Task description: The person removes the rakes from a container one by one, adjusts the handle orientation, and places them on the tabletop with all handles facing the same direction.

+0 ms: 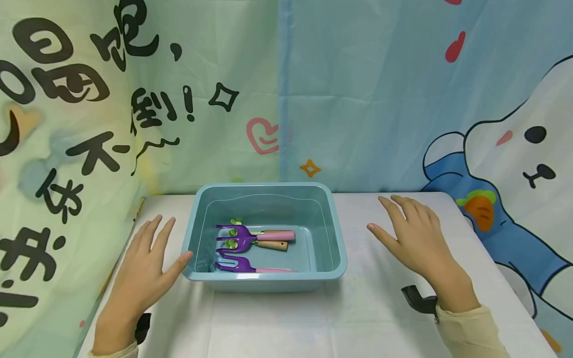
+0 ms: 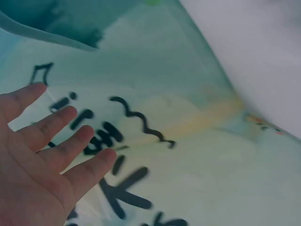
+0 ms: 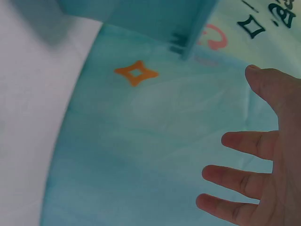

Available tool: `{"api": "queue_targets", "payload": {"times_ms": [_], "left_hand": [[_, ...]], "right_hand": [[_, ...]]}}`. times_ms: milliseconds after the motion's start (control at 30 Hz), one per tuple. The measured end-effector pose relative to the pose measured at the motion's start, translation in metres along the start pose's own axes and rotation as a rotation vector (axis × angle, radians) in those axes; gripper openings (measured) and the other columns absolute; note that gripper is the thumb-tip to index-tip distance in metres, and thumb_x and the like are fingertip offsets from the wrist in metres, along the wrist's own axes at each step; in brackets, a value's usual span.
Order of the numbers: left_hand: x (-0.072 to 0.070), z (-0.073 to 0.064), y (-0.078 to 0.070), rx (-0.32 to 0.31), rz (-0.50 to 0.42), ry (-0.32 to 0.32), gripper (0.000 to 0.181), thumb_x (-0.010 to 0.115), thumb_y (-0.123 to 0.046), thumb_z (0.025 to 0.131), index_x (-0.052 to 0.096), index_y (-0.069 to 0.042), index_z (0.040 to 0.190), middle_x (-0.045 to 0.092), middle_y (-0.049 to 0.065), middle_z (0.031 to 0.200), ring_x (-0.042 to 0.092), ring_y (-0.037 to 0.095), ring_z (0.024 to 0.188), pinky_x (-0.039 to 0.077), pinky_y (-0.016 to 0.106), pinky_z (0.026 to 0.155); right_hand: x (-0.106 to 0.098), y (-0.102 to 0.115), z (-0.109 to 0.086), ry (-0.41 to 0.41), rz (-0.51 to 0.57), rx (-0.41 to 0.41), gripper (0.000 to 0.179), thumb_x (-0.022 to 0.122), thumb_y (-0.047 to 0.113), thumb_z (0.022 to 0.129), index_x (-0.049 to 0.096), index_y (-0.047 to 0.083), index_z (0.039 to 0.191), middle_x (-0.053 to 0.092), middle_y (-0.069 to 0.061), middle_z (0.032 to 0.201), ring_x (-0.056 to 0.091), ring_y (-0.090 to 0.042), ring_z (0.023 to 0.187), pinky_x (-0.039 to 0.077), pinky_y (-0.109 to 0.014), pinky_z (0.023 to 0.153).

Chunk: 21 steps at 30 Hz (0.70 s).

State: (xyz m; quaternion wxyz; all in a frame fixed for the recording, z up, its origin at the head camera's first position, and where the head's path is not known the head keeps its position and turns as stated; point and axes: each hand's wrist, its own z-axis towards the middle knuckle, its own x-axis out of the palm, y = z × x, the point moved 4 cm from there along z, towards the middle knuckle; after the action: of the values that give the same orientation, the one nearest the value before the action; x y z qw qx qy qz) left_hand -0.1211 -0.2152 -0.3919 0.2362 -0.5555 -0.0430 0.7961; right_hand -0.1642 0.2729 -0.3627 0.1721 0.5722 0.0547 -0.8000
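A blue-green plastic basin [image 1: 264, 276] stands on the white table between my hands. Inside lie two purple hand forks with pink handles: one fork [image 1: 241, 239] nearer the middle, the other fork [image 1: 241, 265] by the front wall. A wooden handle [image 1: 274, 245] shows beside the first, its far end hidden under the purple tines. Small green leaf-shaped parts [image 1: 231, 243] peek out there. My left hand [image 1: 143, 268] is spread at the basin's left, thumb tip right at the rim. Off to the right, my right hand [image 1: 416, 236] holds nothing, fingers extended.
The white tabletop [image 1: 268, 323] runs in front of the basin and to both sides. Behind it hangs a printed cloth [image 1: 358, 99], which also covers the left side. A cartoon bear [image 1: 528, 164] is printed at the right. Dark straps [image 1: 418, 300] sit at the wrists.
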Motion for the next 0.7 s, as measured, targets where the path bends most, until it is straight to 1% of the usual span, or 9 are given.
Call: {"api": "queue_targets", "payload": {"times_ms": [167, 367, 467, 600, 700], "left_hand": [[0.004, 0.012, -0.017, 0.051, 0.0, 0.021, 0.083, 0.063, -0.056, 0.092, 0.037, -0.006, 0.154, 0.032, 0.025, 0.155, 0.027, 0.047, 0.141, 0.026, 0.062, 0.111], [0.016, 0.021, -0.036, 0.104, -0.008, 0.059, 0.085, 0.061, -0.061, 0.091, 0.036, -0.01, 0.155, 0.029, 0.022, 0.157, 0.025, 0.044, 0.143, 0.029, 0.061, 0.11], [0.023, 0.024, -0.046, 0.136, -0.012, 0.075, 0.087, 0.06, -0.063, 0.091, 0.035, -0.01, 0.155, 0.028, 0.022, 0.158, 0.025, 0.044, 0.144, 0.029, 0.06, 0.111], [0.033, 0.027, -0.055, 0.155, 0.0, 0.122, 0.09, 0.056, -0.068, 0.091, 0.034, -0.009, 0.156, 0.026, 0.022, 0.159, 0.023, 0.043, 0.146, 0.023, 0.056, 0.115], [0.04, 0.027, -0.059, 0.133, 0.008, 0.171, 0.093, 0.053, -0.072, 0.09, 0.034, -0.009, 0.156, 0.024, 0.021, 0.16, 0.018, 0.041, 0.148, 0.017, 0.057, 0.117]], "right_hand": [[-0.016, 0.015, 0.02, -0.015, 0.0, -0.068, 0.065, 0.071, 0.037, 0.092, 0.05, -0.001, 0.141, 0.048, -0.028, 0.138, 0.043, -0.05, 0.126, 0.032, -0.071, 0.099], [-0.032, 0.039, 0.048, -0.013, 0.027, -0.164, 0.063, 0.071, 0.035, 0.094, 0.05, 0.001, 0.143, 0.051, -0.025, 0.137, 0.048, -0.048, 0.123, 0.037, -0.069, 0.096], [-0.037, 0.055, 0.063, -0.01, 0.057, -0.224, 0.061, 0.07, 0.034, 0.094, 0.051, 0.001, 0.142, 0.054, -0.023, 0.134, 0.051, -0.045, 0.121, 0.041, -0.065, 0.095], [-0.037, 0.078, 0.086, 0.019, 0.109, -0.307, 0.057, 0.071, 0.033, 0.094, 0.054, 0.001, 0.138, 0.058, -0.02, 0.128, 0.056, -0.04, 0.116, 0.046, -0.058, 0.093], [-0.031, 0.095, 0.102, 0.086, 0.139, -0.346, 0.052, 0.069, 0.032, 0.096, 0.056, 0.001, 0.136, 0.06, -0.016, 0.122, 0.059, -0.035, 0.11, 0.049, -0.052, 0.09]]}}
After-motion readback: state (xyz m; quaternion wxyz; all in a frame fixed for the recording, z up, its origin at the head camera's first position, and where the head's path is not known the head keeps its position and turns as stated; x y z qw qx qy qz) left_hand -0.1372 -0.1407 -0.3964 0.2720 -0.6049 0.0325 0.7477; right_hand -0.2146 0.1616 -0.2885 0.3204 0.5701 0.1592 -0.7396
